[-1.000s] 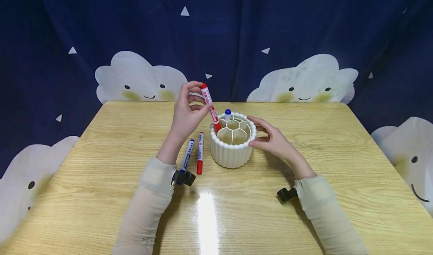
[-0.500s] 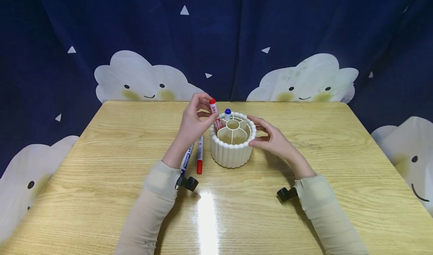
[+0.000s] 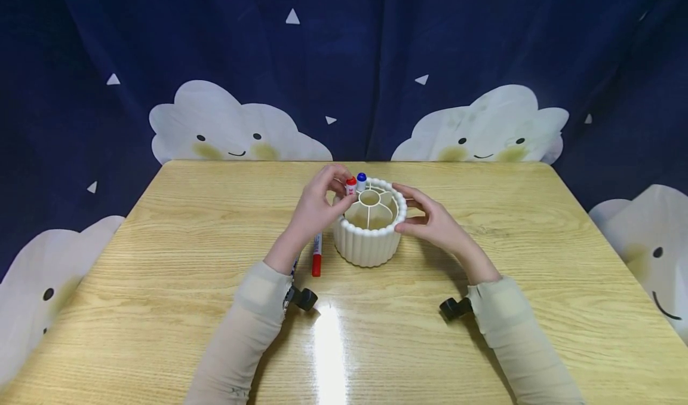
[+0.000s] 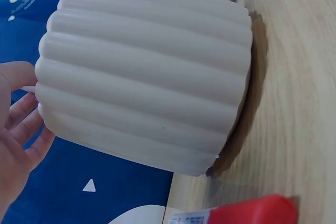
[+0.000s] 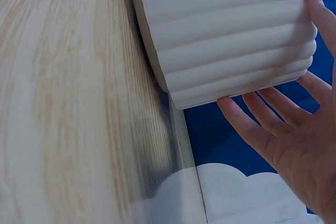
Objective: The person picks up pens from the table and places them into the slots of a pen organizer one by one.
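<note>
A round cream pen holder with fluted sides and petal-shaped compartments stands upright on the table. My left hand is at its left rim, pinching a red-capped marker that stands in a left compartment with only its top end showing. Beside that marker, a blue-ended marker stands at the back of the holder. With thumb and fingers spread around the right side, my right hand holds the pen holder; in the right wrist view, its fingertips touch the fluted wall.
On the wooden table, left of the holder, lies another red-capped marker. A blue marker next to it is mostly hidden under my left wrist. Behind the table hangs a dark blue curtain with white clouds.
My left hand has moved right and down, lowering the red marker from above the rim until most of it is inside the holder. The right hand has stayed in place.
</note>
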`<action>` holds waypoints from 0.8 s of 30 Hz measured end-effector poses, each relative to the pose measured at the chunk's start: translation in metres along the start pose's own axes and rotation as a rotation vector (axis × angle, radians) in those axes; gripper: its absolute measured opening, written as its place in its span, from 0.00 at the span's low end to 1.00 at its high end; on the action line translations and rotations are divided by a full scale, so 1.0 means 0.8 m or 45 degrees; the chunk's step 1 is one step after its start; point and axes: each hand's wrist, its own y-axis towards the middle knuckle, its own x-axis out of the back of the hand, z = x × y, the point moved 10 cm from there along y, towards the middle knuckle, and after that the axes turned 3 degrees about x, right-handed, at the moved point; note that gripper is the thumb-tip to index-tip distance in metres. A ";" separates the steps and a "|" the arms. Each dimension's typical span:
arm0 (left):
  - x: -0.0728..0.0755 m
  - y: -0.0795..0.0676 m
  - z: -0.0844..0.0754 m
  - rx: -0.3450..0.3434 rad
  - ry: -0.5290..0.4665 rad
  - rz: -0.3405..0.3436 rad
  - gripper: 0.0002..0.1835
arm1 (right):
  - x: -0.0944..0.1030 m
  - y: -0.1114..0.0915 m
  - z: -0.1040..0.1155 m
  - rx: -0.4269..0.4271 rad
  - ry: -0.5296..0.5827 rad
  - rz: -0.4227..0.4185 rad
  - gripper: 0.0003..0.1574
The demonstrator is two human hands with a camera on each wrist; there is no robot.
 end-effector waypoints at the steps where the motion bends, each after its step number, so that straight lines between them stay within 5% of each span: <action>1: -0.002 -0.001 0.001 0.000 0.013 0.008 0.17 | 0.000 0.000 0.000 -0.002 0.001 0.000 0.47; 10: -0.008 -0.001 0.008 0.045 0.046 0.057 0.14 | 0.000 0.000 -0.001 -0.009 -0.006 0.007 0.46; 17: -0.012 -0.003 0.008 0.082 0.094 0.180 0.13 | -0.001 0.000 0.000 -0.014 -0.008 0.010 0.46; 24: 0.013 -0.009 0.019 0.137 0.064 0.158 0.13 | 0.000 0.000 -0.001 -0.018 0.002 0.005 0.47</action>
